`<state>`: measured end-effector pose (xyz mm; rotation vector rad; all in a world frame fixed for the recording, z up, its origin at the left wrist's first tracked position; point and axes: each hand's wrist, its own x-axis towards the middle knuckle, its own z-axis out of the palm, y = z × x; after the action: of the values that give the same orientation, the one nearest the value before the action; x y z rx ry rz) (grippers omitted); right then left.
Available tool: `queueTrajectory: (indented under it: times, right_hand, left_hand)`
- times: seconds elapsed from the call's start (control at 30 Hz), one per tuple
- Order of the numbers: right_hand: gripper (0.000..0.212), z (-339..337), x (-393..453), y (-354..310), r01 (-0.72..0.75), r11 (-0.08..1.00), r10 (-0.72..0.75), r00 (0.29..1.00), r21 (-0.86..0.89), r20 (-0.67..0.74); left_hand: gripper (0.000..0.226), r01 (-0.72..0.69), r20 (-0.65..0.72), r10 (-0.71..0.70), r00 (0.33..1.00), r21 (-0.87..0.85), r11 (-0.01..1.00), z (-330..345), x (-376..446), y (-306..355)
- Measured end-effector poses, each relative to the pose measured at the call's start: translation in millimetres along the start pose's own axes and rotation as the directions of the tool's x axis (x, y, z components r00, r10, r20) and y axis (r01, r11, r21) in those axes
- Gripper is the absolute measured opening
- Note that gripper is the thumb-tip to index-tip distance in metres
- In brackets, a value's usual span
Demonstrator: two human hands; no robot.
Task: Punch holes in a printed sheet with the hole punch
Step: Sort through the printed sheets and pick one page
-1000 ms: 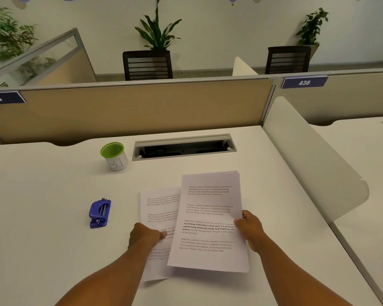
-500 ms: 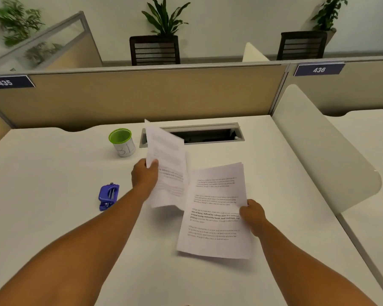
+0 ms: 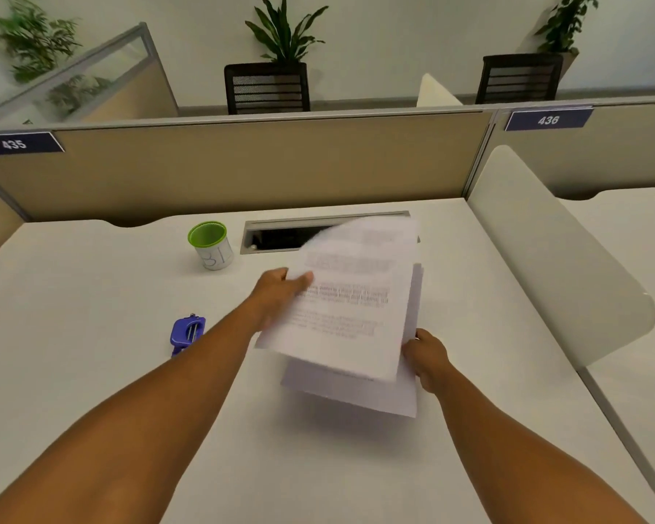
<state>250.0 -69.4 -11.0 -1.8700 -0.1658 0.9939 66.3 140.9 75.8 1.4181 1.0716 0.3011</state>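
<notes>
Left hand point(image 3: 277, 293) grip clamps the blurred printed sheet point(image 3: 352, 296); right hand point(image 3: 426, 359) seemingly pinches the stack point(image 3: 356, 395); signs read 435, 436.

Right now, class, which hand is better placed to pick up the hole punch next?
Left, probably. The hole punch lies on the desk beside the left forearm, and the right hand is across the papers, gripping the lower stack's edge.
</notes>
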Motion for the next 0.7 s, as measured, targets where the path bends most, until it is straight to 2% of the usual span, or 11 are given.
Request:
queueTrajectory:
  times: [0.1, 0.17, 0.27, 0.37, 0.4, 0.53, 0.63, 0.7]
  right_hand:
    - [0.012, -2, 3, -1, -0.008, 0.996, 0.003, 0.999, 0.086, 0.054]
    - [0.020, -3, 5, 0, -0.015, 0.991, 0.003, 0.996, 0.137, 0.093]
    - [0.028, -6, 6, 0, -0.005, 0.982, -0.022, 0.990, 0.190, 0.140]
    - [0.033, -5, 3, -4, -0.001, 0.977, -0.037, 0.984, 0.211, 0.177]
    - [0.035, -4, 2, -5, -0.002, 0.977, -0.040, 0.981, 0.215, 0.190]
    - [0.035, -2, 1, -9, 0.002, 0.976, -0.049, 0.977, 0.220, 0.209]
    - [0.027, -1, 1, -10, -0.002, 0.962, -0.055, 0.978, 0.273, 0.202]
    - [0.041, 0, 1, -14, -0.036, 0.929, -0.051, 0.974, 0.369, 0.222]
  left_hand:
    - [0.035, 0.050, -0.051, -0.042, 0.998, 0.163, 0.985, 8, 0, -31]
    - [0.044, 0.081, -0.131, -0.055, 0.990, 0.200, 0.976, 13, 1, -45]
    - [0.049, 0.121, -0.179, -0.089, 0.980, 0.181, 0.976, 17, 2, -56]
    - [0.057, 0.164, -0.122, -0.150, 0.981, 0.113, 0.980, 21, 3, -57]
    - [0.057, 0.175, -0.105, -0.165, 0.981, 0.095, 0.980, 23, 3, -58]
    - [0.025, 0.150, -0.128, -0.141, 0.982, 0.065, 0.987, 27, 4, -58]
    - [0.029, 0.130, -0.140, -0.117, 0.983, 0.086, 0.988, 27, 3, -58]
    - [0.028, 0.102, -0.147, -0.090, 0.985, 0.080, 0.992, 28, 2, -57]
